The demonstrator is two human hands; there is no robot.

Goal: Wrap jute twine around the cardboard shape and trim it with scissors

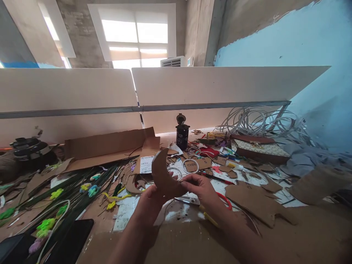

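Observation:
A brown cardboard crescent [162, 174] is held up over the middle of the table. My left hand [152, 201] grips its lower left side, with the fingers partly hidden behind the cardboard. At the crescent's right tip, my right hand [199, 187] pinches the edge between thumb and fingers. Silver scissors [189, 200] lie just below the crescent, partly under my right wrist. Behind it are a white ring [190, 166] and a cardboard piece with printed letters [202, 163].
An open cardboard box [107, 146] and green stems with yarn flowers [93, 190] lie left. A black bottle [182, 135] stands at the back. On the right are a handbag [260, 148], coiled white tubing [247, 121] and cardboard offcuts [255, 200].

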